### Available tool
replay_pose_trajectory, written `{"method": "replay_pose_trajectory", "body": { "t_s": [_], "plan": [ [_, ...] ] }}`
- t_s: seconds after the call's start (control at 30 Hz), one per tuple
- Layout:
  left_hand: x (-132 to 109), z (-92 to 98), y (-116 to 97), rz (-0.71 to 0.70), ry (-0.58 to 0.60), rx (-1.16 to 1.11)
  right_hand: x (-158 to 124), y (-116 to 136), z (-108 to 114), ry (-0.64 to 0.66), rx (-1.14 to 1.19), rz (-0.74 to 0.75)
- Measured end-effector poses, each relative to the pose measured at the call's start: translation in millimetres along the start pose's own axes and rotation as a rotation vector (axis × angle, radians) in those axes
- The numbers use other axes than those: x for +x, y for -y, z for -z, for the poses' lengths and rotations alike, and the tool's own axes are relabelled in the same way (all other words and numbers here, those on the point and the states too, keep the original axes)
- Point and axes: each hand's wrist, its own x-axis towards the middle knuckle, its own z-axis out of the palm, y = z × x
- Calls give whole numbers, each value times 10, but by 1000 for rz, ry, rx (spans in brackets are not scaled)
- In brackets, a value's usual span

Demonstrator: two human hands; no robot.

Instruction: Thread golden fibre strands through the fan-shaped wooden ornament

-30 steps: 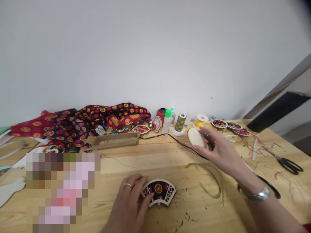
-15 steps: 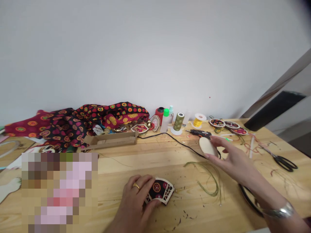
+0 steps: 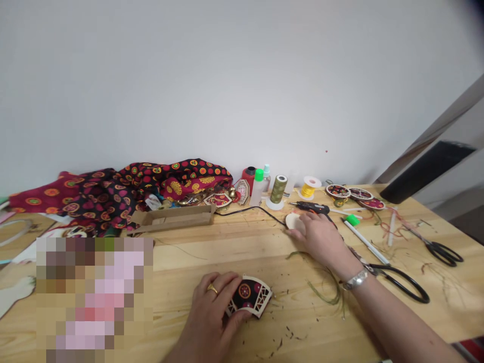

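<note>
My left hand (image 3: 215, 305), a gold ring on one finger, grips a fan-shaped ornament (image 3: 250, 295) against the table. The ornament has a pale cut-out wooden frame over dark patterned cloth. Out to the right, my right hand (image 3: 321, 239) has its thumb and fingers on a cream oval disc (image 3: 294, 222), low over the wood by the glue gun (image 3: 312, 207). The hand covers part of the disc, and I cannot tell whether the disc touches the table. Olive threads (image 3: 327, 292) lie below my right hand, partly behind the wrist.
Scissors (image 3: 408, 282) lie beside my right forearm; another pair of scissors (image 3: 444, 252) lies farther right. A white pen (image 3: 366, 242) and a green cap (image 3: 353, 220) are nearby. Thread spools, including an olive one (image 3: 279, 191), bottles, a cardboard tray (image 3: 174, 219) and patterned cloth (image 3: 113, 196) line the wall.
My right hand has moved left and down with the cream disc, turning it lower toward the table. The pen and nearer scissors have come into fuller view. My left hand has stayed put.
</note>
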Motion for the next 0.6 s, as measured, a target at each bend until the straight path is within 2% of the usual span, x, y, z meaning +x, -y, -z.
{"method": "replay_pose_trajectory", "body": {
  "t_s": [0.1,0.17,0.23,0.33,0.5,0.6],
  "plan": [
    [4,-10,4,6,17,7,-101,8,97,-43,57,160],
    [7,-16,2,8,24,7,-178,24,160,44,136,308],
    [3,-18,1,7,33,1,-244,40,189,121,201,388],
    [-20,-9,10,11,37,-2,-301,56,150,150,225,397],
    [-69,1,37,21,54,9,-315,55,13,124,249,367],
    [-73,-19,46,23,38,30,-315,45,26,110,417,330]
  ]
}}
